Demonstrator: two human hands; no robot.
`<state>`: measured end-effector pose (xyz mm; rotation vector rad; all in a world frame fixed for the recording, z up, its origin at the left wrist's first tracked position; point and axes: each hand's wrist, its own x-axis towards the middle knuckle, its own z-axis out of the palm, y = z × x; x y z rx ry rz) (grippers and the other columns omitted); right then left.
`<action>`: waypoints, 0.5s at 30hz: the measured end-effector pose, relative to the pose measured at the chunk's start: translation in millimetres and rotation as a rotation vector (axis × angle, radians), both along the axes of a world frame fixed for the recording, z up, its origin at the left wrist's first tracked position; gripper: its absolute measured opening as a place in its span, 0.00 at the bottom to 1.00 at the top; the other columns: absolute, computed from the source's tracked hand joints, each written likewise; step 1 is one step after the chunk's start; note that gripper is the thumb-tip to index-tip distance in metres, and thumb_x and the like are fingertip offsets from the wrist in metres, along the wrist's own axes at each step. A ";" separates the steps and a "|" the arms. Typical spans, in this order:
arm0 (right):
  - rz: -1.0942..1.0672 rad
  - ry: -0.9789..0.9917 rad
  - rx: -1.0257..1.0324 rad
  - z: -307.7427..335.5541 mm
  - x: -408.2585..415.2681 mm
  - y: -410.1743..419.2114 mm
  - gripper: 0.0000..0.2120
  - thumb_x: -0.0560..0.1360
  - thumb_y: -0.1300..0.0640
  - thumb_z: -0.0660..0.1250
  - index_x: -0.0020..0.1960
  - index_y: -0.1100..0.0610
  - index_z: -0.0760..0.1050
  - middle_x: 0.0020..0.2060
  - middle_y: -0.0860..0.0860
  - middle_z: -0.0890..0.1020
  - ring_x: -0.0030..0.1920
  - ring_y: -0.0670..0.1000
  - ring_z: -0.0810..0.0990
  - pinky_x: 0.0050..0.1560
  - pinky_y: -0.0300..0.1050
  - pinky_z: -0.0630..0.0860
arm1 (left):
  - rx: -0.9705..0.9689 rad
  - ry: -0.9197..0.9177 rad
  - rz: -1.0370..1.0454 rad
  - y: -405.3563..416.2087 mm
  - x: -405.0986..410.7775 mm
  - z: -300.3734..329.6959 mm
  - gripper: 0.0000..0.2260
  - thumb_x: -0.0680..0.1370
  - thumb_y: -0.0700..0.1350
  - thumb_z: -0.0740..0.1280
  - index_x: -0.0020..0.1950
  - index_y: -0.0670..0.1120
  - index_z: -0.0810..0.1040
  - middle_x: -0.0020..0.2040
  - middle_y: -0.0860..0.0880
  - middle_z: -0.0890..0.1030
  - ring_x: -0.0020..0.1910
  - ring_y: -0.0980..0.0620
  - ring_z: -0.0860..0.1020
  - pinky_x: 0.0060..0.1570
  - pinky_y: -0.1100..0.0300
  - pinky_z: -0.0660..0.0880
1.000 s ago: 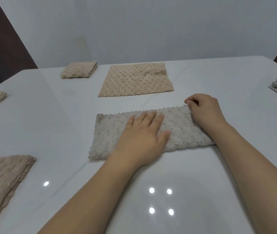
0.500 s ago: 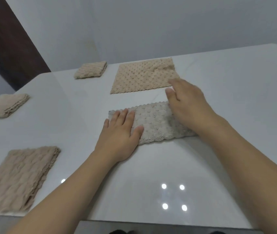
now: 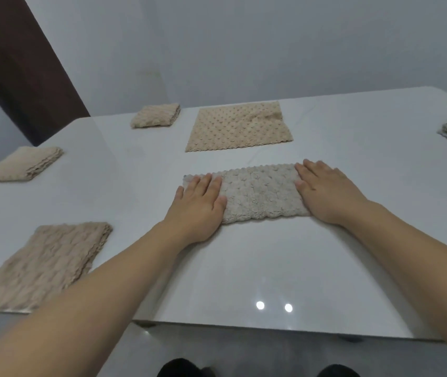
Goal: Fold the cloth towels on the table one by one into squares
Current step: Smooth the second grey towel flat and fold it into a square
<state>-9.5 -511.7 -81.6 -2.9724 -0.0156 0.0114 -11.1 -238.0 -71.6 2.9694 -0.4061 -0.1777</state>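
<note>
Both hands, the left hand (image 3: 198,206) and right hand (image 3: 323,191), are lying flat and spread, pressing the half-folded grey towel (image 3: 257,193), while the far beige towel (image 3: 240,126) is waiting unfolded on the counter (image 3: 244,268).

Folded towel (image 3: 257,194) lies on table (image 3: 244,268), unfolded towel (image 3: 240,126) behind it.

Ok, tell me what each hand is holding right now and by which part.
Nothing is gripped. The left hand and right hand lie flat, palms down, on the left and right ends of the folded grey towel.

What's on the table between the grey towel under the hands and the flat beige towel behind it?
Nothing: the head view shows bare table between the grey towel and beige towel.
</note>
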 end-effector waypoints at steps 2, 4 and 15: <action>0.006 -0.018 -0.017 -0.6 0.2 3.1 0.26 0.83 0.47 0.41 0.80 0.50 0.47 0.79 0.48 0.49 0.78 0.51 0.47 0.77 0.52 0.44 | 0.092 0.022 0.008 -2.1 5.9 11.6 0.26 0.84 0.55 0.42 0.82 0.49 0.44 0.82 0.50 0.44 0.80 0.50 0.41 0.76 0.46 0.35; -0.004 -0.031 -0.012 -0.9 -0.5 3.9 0.26 0.83 0.47 0.41 0.80 0.51 0.48 0.79 0.48 0.50 0.78 0.51 0.47 0.77 0.52 0.45 | 0.062 -0.068 0.004 -23.6 13.5 21.3 0.27 0.84 0.54 0.44 0.82 0.46 0.48 0.82 0.48 0.48 0.80 0.48 0.43 0.76 0.45 0.36; 0.003 0.000 0.003 2.5 -1.6 1.3 0.26 0.83 0.47 0.42 0.80 0.50 0.47 0.79 0.47 0.49 0.78 0.50 0.46 0.77 0.52 0.44 | -0.053 -0.053 -0.061 -30.1 20.2 -4.6 0.26 0.84 0.56 0.43 0.82 0.52 0.48 0.82 0.51 0.48 0.80 0.51 0.45 0.78 0.49 0.42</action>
